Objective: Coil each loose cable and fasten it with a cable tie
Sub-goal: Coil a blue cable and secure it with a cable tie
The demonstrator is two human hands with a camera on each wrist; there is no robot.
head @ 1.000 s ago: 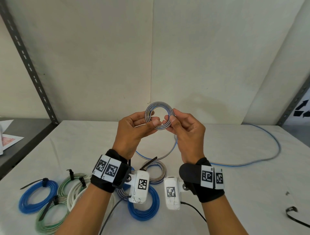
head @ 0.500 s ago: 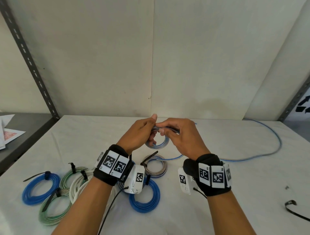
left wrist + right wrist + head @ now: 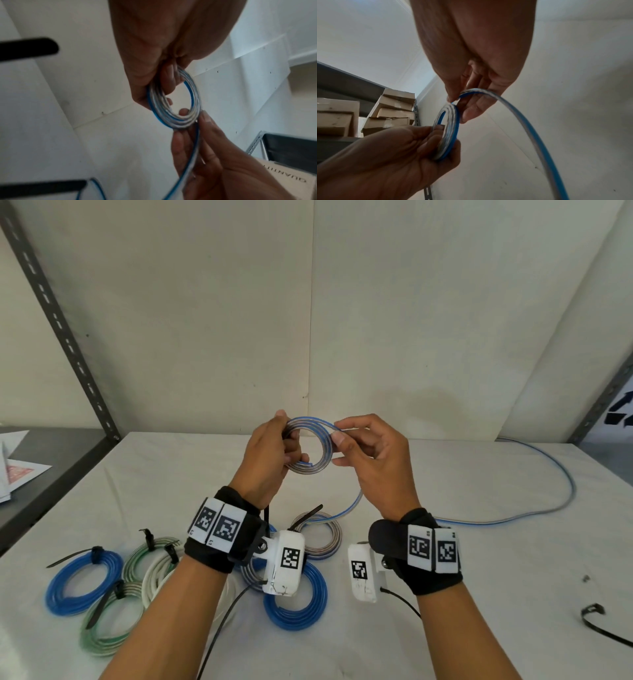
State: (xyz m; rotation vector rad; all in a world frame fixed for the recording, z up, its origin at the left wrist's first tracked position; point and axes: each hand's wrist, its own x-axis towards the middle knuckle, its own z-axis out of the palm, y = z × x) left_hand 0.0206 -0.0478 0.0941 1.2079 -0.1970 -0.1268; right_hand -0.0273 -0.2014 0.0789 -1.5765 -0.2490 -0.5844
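Blue-and-silver flat cable coil (image 3: 310, 451) sits pinched in left hand (image 3: 265, 460) fingers while right hand (image 3: 371, 463) fingers, clamped on its tail, wind; next, lay another loop on.

I see a white table (image 3: 479, 628) carrying tied cable coils near its front-left corner: 2 blue coils (image 3: 84, 583) (image 3: 296, 601), 2 green-and-white ones (image 3: 109, 621) (image 3: 150, 553), a white one (image 3: 157, 573) and a grey-blue one (image 3: 322, 539). A loose blue-grey cable (image 3: 534, 508) curves from the back-right corner toward the middle. A black cable tie (image 3: 603, 625) lies at the right edge.
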